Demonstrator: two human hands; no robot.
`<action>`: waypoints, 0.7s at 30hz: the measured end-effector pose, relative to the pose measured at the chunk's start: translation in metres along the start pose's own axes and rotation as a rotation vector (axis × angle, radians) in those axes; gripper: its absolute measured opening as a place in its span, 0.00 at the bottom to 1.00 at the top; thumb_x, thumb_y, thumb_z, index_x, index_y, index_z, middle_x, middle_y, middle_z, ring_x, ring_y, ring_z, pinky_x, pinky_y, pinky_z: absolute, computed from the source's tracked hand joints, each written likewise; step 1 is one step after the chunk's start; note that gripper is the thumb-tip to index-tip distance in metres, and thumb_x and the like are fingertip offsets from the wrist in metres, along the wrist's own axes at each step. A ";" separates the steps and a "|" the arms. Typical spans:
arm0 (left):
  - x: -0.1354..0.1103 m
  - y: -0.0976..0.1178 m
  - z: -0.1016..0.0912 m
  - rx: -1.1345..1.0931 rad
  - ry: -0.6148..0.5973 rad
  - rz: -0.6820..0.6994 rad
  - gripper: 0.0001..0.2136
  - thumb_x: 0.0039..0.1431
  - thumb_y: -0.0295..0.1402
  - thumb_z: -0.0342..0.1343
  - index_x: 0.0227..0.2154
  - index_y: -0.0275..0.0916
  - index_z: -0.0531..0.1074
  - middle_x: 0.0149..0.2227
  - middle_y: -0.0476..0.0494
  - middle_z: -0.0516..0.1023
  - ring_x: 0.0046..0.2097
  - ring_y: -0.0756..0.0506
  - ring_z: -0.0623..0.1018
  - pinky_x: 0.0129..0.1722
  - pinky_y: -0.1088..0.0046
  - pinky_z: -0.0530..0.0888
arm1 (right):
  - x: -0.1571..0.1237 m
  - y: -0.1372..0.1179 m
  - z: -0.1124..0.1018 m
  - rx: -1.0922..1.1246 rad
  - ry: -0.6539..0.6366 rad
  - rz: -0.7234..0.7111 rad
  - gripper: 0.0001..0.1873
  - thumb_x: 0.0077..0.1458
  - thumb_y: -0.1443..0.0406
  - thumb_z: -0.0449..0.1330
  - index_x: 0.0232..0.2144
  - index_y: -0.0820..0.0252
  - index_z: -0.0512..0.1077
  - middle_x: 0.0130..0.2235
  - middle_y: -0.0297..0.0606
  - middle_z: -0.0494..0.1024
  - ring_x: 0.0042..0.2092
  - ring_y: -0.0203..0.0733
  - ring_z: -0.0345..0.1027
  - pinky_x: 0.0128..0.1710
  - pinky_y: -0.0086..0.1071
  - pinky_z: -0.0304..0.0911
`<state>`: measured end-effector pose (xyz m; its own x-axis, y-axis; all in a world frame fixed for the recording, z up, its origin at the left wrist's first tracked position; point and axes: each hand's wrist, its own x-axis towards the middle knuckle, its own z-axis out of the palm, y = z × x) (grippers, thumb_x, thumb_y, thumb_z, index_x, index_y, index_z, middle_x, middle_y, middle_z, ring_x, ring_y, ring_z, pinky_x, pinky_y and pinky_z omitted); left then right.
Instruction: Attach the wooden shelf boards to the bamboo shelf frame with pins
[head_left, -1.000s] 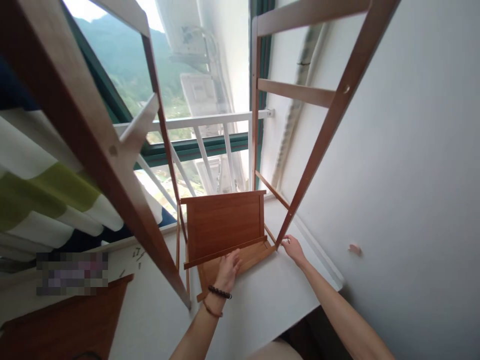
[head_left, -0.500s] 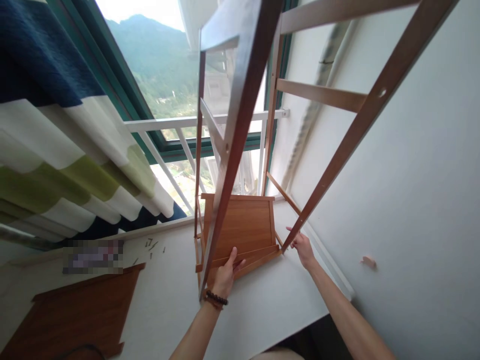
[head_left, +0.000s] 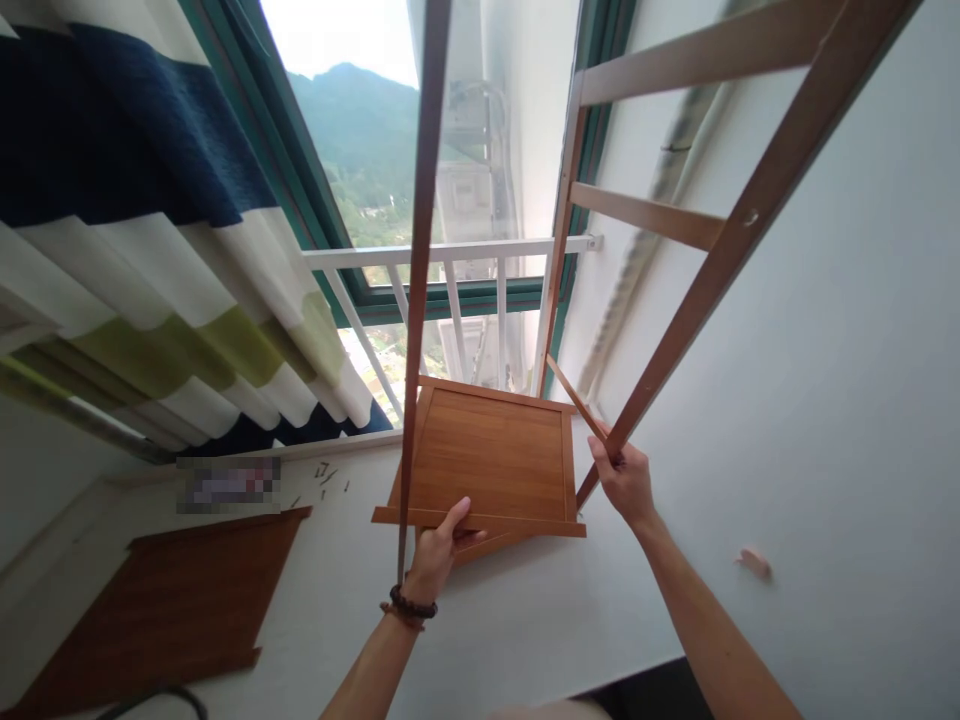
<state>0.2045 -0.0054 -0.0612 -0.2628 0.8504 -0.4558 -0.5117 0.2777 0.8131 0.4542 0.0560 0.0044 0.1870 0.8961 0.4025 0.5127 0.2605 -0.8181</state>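
A tall wooden rack frame [head_left: 701, 232] stands on the white floor [head_left: 510, 620] in front of me, its posts running up past the camera. A brown shelf board [head_left: 491, 455] sits low between the posts, lying nearly level. My left hand [head_left: 437, 552], with bead bracelets at the wrist, grips the board's near edge beside the thin left post [head_left: 417, 270]. My right hand [head_left: 624, 480] is wrapped round the lower end of the right post, just above the board's right corner.
A second brown board [head_left: 165, 600] lies flat on the floor at the left. Several small pegs [head_left: 330, 475] are scattered near the window sill. A striped curtain [head_left: 150, 250] hangs at the left, a white railing [head_left: 450, 252] crosses the window, and a white wall [head_left: 840, 400] stands right.
The shelf board has swung from nearly upright to almost level. My right hand has closed round the right post and risen a little. The view has shifted, so the left post now appears thin.
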 end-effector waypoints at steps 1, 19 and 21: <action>-0.002 0.004 0.002 -0.020 0.006 0.011 0.14 0.41 0.29 0.64 0.34 0.36 0.73 0.34 0.48 0.76 0.30 0.49 0.77 0.30 0.69 0.79 | 0.000 0.000 -0.001 -0.016 -0.007 -0.014 0.23 0.52 0.56 0.53 0.45 0.63 0.70 0.23 0.32 0.67 0.24 0.33 0.55 0.27 0.28 0.57; -0.008 0.014 -0.022 -0.119 0.081 0.061 0.11 0.41 0.28 0.64 0.30 0.33 0.73 0.28 0.48 0.75 0.29 0.50 0.76 0.28 0.69 0.79 | -0.010 0.006 0.001 -0.109 0.040 0.039 0.19 0.51 0.53 0.55 0.30 0.61 0.76 0.18 0.30 0.62 0.22 0.33 0.54 0.24 0.28 0.53; -0.008 0.012 -0.024 -0.105 0.080 0.061 0.11 0.41 0.28 0.64 0.30 0.33 0.73 0.29 0.47 0.75 0.30 0.49 0.77 0.28 0.69 0.79 | -0.010 0.006 0.001 -0.113 0.042 0.056 0.19 0.50 0.52 0.55 0.29 0.61 0.76 0.18 0.31 0.64 0.22 0.34 0.56 0.25 0.28 0.53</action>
<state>0.1809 -0.0194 -0.0561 -0.3584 0.8247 -0.4376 -0.5746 0.1746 0.7996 0.4549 0.0490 -0.0049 0.2514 0.8916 0.3767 0.5913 0.1667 -0.7891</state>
